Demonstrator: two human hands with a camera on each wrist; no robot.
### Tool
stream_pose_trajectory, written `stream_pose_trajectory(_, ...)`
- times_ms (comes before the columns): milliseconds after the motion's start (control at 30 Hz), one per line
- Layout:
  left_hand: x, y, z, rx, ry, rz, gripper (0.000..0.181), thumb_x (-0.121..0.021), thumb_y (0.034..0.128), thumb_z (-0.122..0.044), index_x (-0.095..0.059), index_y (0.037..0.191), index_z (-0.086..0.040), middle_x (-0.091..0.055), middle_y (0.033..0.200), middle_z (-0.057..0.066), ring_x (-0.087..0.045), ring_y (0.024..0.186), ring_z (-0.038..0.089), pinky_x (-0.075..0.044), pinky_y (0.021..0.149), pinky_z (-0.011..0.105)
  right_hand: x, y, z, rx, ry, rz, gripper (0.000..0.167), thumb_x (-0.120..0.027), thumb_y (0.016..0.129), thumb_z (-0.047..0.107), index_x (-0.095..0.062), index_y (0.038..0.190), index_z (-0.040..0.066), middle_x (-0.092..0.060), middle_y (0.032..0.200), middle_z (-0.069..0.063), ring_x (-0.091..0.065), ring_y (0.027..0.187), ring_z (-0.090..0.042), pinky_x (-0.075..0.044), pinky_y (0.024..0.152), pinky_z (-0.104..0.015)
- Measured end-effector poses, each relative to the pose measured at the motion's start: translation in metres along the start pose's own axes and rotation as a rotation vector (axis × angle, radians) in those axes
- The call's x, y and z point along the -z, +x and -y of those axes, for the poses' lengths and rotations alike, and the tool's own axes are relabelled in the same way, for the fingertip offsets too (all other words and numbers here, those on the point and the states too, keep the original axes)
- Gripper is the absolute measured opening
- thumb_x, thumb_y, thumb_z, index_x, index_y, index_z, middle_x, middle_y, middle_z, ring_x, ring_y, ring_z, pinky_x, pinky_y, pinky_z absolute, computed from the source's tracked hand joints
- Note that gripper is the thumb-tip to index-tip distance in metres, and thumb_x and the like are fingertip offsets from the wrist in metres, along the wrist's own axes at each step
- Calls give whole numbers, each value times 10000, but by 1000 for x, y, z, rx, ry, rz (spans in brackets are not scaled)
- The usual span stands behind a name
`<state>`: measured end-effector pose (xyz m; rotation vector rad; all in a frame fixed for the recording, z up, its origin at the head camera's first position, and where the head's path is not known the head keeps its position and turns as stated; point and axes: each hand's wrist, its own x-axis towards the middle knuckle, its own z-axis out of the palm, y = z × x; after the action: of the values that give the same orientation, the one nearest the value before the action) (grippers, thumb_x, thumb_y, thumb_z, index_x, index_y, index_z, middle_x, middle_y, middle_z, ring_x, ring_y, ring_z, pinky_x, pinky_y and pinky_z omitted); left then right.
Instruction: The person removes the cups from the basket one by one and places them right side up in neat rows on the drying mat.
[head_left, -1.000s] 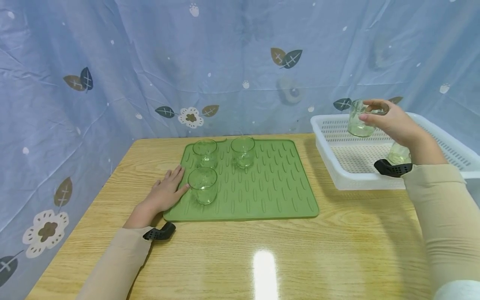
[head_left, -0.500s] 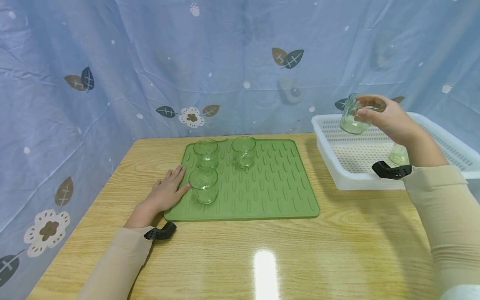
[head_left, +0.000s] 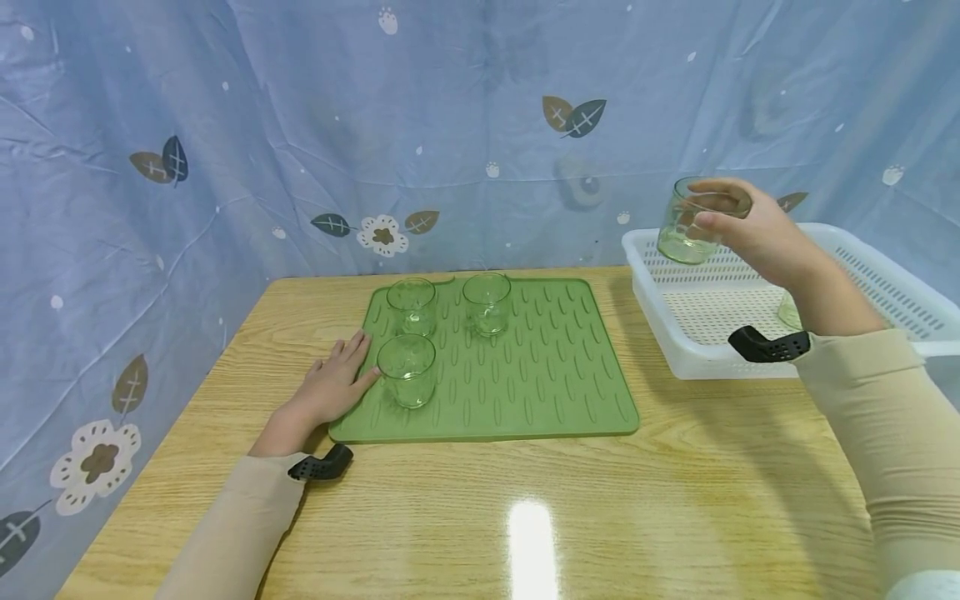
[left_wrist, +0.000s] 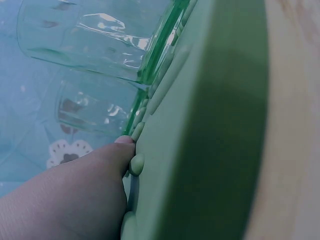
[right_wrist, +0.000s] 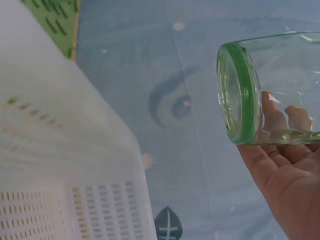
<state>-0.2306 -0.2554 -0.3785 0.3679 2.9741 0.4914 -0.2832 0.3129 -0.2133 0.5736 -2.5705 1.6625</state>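
Observation:
My right hand (head_left: pixel 757 229) grips a clear greenish glass (head_left: pixel 686 229) near its rim, thumb on the near side. The glass hangs slightly tilted over the left part of the white basket (head_left: pixel 678 364); in the right wrist view its thick green base (right_wrist: pixel 242 95) shows. At the left edge of the green ridged mat (head_left: pixel 525 375) my left hand (head_left: pixel 326 387) lies flat with spread fingers. Its thumb is at the front glass (head_left: pixel 408 379); whether they touch I cannot tell. Behind stand two more upright glasses, the back-left glass (head_left: pixel 412 312) and another glass (head_left: pixel 487 308).
Inside the basket another glass (head_left: pixel 789 311) is mostly hidden behind my right wrist. A wooden table (head_left: pixel 420 517) carries the mat and basket. The patterned blue curtain (head_left: pixel 465 125) hangs behind the table's back edge and along its left side.
My right hand has carried the glass leftward and slightly up, from inside the basket's outline toward its left rim. My left hand and the glasses on the mat have stayed in place.

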Motion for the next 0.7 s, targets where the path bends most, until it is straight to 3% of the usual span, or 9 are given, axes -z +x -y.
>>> stream_pose_trajectory(167,-1,0,0,2,0,1,740,-374,1117,-451,-108,1638,4,-35,1697,212,-9,1524,490,-48,1146,746,-12,2,4,60,258,40,386,-577,1056,97,-511,1432,155,-603,1301,11,-667,1101,-109,-409,1070,-240)
stream_pose_trajectory(233,0,0,0,4,0,5,741,-375,1117,-449,-106,1639,3,-31,1697,210,-8,1524,489,-46,1146,745,-17,2,6,72,300,50,384,-590,1047,90,-520,1421,142,-608,1291,-2,-667,1101,-124,-428,1033,-227)
stream_pose_trajectory(333,0,0,0,5,1,7,741,-377,1117,-448,-101,1640,1,-23,1698,208,-5,1525,487,-42,1146,745,-27,2,10,70,278,47,403,-596,1043,107,-504,1435,130,-598,1292,-6,-657,1102,-128,-445,982,-221)
stream_pose_trajectory(567,0,2,0,8,-2,12,749,-373,1115,-459,-91,1642,-7,-13,1702,197,7,1529,477,-31,1152,738,-54,3,24,30,64,-12,459,-603,1048,211,-459,1482,170,-571,1318,58,-607,1138,-89,-454,954,-219)
stream_pose_trajectory(700,-2,2,2,9,-4,18,763,-363,1111,-480,-80,1643,-12,0,1702,195,17,1529,475,-28,1152,737,-69,3,30,12,53,-13,509,-625,1039,220,-438,1506,145,-564,1337,48,-571,1199,-91,-444,972,-228)
